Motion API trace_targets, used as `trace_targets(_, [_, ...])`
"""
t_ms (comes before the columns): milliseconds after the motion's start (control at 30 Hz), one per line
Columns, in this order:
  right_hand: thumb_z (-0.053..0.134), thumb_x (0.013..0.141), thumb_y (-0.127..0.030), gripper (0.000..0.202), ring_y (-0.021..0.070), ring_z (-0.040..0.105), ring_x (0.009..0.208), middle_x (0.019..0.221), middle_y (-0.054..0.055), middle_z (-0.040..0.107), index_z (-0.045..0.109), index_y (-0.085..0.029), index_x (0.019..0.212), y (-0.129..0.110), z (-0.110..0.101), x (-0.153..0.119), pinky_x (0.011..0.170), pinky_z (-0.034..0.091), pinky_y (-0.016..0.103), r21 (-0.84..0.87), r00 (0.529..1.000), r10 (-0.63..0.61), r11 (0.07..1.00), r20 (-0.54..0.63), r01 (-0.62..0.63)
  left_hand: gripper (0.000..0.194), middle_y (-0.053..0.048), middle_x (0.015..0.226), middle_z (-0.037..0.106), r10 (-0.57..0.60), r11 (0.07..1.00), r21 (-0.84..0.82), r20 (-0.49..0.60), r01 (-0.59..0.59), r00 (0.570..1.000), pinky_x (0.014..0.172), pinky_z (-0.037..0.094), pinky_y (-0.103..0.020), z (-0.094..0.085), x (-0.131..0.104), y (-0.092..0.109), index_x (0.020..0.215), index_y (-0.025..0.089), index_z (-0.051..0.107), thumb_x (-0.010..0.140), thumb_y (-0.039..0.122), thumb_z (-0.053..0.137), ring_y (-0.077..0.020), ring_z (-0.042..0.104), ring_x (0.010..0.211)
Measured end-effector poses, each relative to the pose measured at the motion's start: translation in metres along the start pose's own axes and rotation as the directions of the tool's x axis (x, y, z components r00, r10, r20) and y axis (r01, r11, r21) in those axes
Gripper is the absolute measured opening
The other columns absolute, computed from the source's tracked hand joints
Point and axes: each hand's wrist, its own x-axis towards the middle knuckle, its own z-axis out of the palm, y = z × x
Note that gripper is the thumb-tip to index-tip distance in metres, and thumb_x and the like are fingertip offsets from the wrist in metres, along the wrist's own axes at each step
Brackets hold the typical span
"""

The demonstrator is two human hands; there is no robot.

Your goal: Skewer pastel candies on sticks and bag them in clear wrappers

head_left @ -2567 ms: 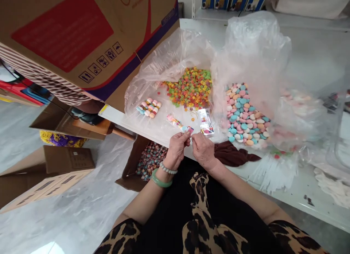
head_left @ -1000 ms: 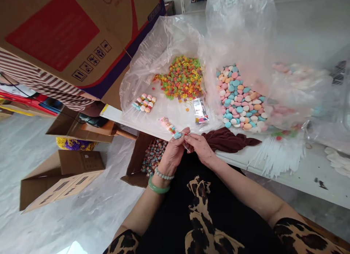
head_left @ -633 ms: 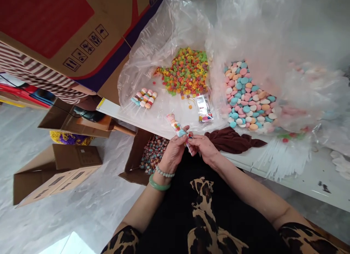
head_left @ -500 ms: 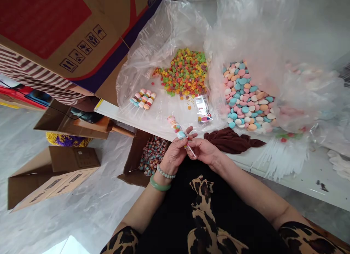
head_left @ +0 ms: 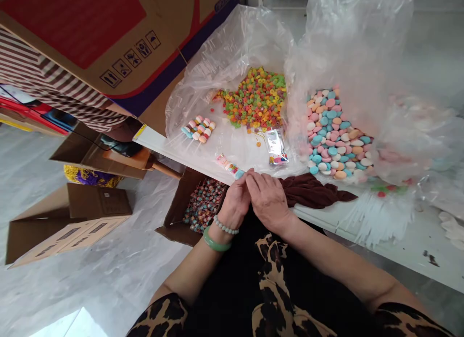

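Observation:
A candy skewer (head_left: pixel 229 167) in a clear wrapper, with pastel and coloured sweets, points up and left from my hands over the table's edge. My left hand (head_left: pixel 235 201), wearing a beaded bracelet and a green bangle, is closed round its lower part. My right hand (head_left: pixel 268 201) is closed against the left fingertips at the skewer's lower end, back of the hand up; its fingers hide the stick. Beyond lie several finished-looking candy skewers (head_left: pixel 198 129), a heap of small ring gummies (head_left: pixel 259 97) and a silver packet (head_left: pixel 277 146) on a plastic sheet.
Pastel round candies (head_left: pixel 337 139) lie in a clear bag at the right. A brown cloth (head_left: pixel 315 190) and white sticks (head_left: pixel 380 221) are along the table's front. A carton of wrapped candies (head_left: pixel 203 204) stands below left. Behind a big carton (head_left: pixel 119 47) is a person's striped sleeve (head_left: pixel 68 88).
My right hand has turned over, its back now upward, and covers the stick that showed before. The skewer is tilted lower to the left. The view has shifted slightly.

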Motion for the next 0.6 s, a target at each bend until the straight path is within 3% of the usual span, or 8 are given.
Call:
trace_targets(67, [0.04, 0.095, -0.012, 0.027, 0.0265, 0.057, 0.094, 0.114, 0.019, 0.067, 0.063, -0.014, 0.11, 0.001, 0.006, 0.003, 0.082, 0.042, 0.043, -0.128, 0.999, -0.042, 0.991, -0.023, 0.039, 0.022, -0.001, 0.075, 0.063, -0.041, 0.999, -0.031, 0.021, 0.042, 0.999, 0.075, 0.053, -0.021, 0.009, -0.003, -0.002, 0.072, 0.017, 0.063, 0.085, 0.006, 0.049, -0.0094, 0.059, 0.073])
trace_targets(133, [0.037, 0.097, -0.014, 0.027, 0.0244, 0.057, 0.085, 0.097, 0.016, 0.068, 0.065, -0.015, 0.097, 0.009, 0.01, 0.006, 0.079, 0.041, 0.041, -0.114, 0.998, -0.053, 0.992, -0.02, 0.051, 0.025, -0.001, 0.072, 0.061, -0.097, 0.995, -0.034, 0.045, 0.098, 0.994, 0.074, 0.053, -0.02, 0.014, -0.005, -0.002, 0.071, 0.017, 0.063, 0.087, 0.007, 0.047, -0.0089, 0.058, 0.071])
trace_targets(233, [0.046, 0.094, -0.02, 0.024, 0.0211, 0.055, 0.077, 0.076, 0.009, 0.063, 0.063, -0.018, 0.078, 0.022, 0.011, 0.009, 0.077, 0.042, 0.037, 0.213, 0.996, 0.084, 0.973, 0.019, -0.086, 0.011, -0.002, 0.077, 0.063, -0.173, 0.985, -0.007, 0.1, 0.175, 0.98, 0.074, 0.053, -0.022, 0.01, -0.005, -0.001, 0.08, 0.016, 0.068, 0.085, 0.015, 0.058, -0.0102, 0.06, 0.072])
trace_targets(300, [0.053, 0.088, -0.024, 0.017, 0.0185, 0.054, 0.072, 0.072, 0.005, 0.061, 0.062, -0.02, 0.074, 0.029, 0.011, 0.011, 0.071, 0.043, 0.033, 0.537, 0.953, 0.27, 0.788, 0.139, -0.301, 0.01, -0.002, 0.082, 0.065, -0.134, 0.991, 0.032, 0.156, 0.131, 0.979, 0.074, 0.053, -0.024, 0.003, -0.004, -0.002, 0.088, 0.016, 0.07, 0.078, 0.019, 0.069, -0.0107, 0.06, 0.072])
trace_targets(367, [0.057, 0.082, -0.027, 0.011, 0.0149, 0.05, 0.061, 0.066, 0.001, 0.057, 0.061, -0.021, 0.074, 0.034, 0.011, 0.012, 0.06, 0.042, 0.029, 0.725, 0.87, 0.365, 0.492, 0.331, -0.482, 0.027, -0.001, 0.089, 0.067, -0.078, 0.995, 0.082, 0.225, 0.061, 0.971, 0.076, 0.051, -0.026, -0.005, -0.005, -0.005, 0.098, 0.019, 0.071, 0.071, 0.022, 0.076, -0.0107, 0.06, 0.072])
trace_targets(500, [0.066, 0.072, -0.032, 0.014, 0.0073, 0.034, 0.045, 0.056, -0.005, 0.047, 0.06, -0.019, 0.073, 0.038, 0.004, 0.011, 0.047, 0.032, 0.022, 0.74, 0.702, 0.271, -0.067, 0.659, -0.669, 0.034, -0.008, 0.111, 0.07, -0.043, 0.953, 0.295, 0.348, -0.065, 0.937, 0.093, 0.046, -0.032, -0.014, -0.013, -0.002, 0.099, 0.018, 0.075, 0.068, 0.029, 0.081, -0.0197, 0.063, 0.101])
trace_targets(533, [0.068, 0.071, -0.032, 0.015, 0.0071, 0.036, 0.045, 0.057, -0.004, 0.049, 0.06, -0.019, 0.072, 0.038, 0.0, 0.011, 0.047, 0.033, 0.022, 0.725, 0.686, 0.255, -0.111, 0.681, -0.679, 0.028, -0.01, 0.117, 0.069, -0.03, 0.925, 0.363, 0.371, -0.115, 0.928, 0.096, 0.044, -0.033, -0.014, -0.016, 0.002, 0.094, 0.017, 0.076, 0.069, 0.03, 0.081, -0.0225, 0.061, 0.109])
trace_targets(600, [0.068, 0.071, -0.032, 0.015, 0.0096, 0.046, 0.053, 0.064, -0.001, 0.057, 0.062, -0.019, 0.072, 0.035, -0.01, 0.01, 0.052, 0.039, 0.023, 0.757, 0.723, 0.347, 0.053, 0.597, -0.651, 0.018, -0.01, 0.128, 0.065, 0.049, 0.849, 0.469, 0.384, -0.241, 0.922, 0.099, 0.042, -0.032, -0.016, -0.019, 0.011, 0.085, 0.017, 0.077, 0.073, 0.031, 0.078, -0.0248, 0.057, 0.117])
